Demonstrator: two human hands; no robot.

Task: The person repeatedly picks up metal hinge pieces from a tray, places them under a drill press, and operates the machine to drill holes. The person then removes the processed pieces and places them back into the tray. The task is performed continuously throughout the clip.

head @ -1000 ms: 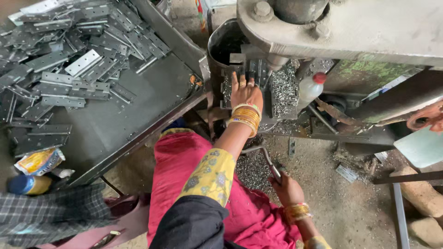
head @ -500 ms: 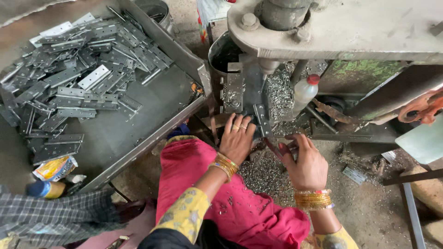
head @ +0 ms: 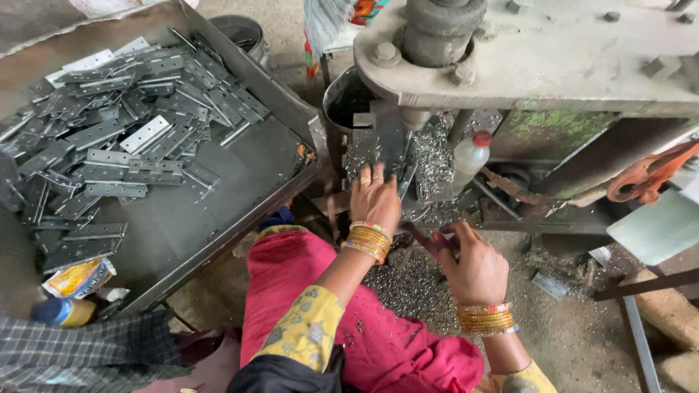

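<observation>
My left hand (head: 376, 198) lies flat, fingers together, on a hinge plate (head: 378, 142) at the press bed at twelve o'clock. My right hand (head: 473, 263), at four o'clock, is closed on a dark lever (head: 416, 239). I judge fingers should stay behind the die.

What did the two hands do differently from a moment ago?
The left hand pulled back from the press half a second ago and now reaches in toward it again, fingers flat under the head. The right hand rose from low beside the lap and now grips a dark handle. The tray of hinges and the bottle stayed put.
</observation>
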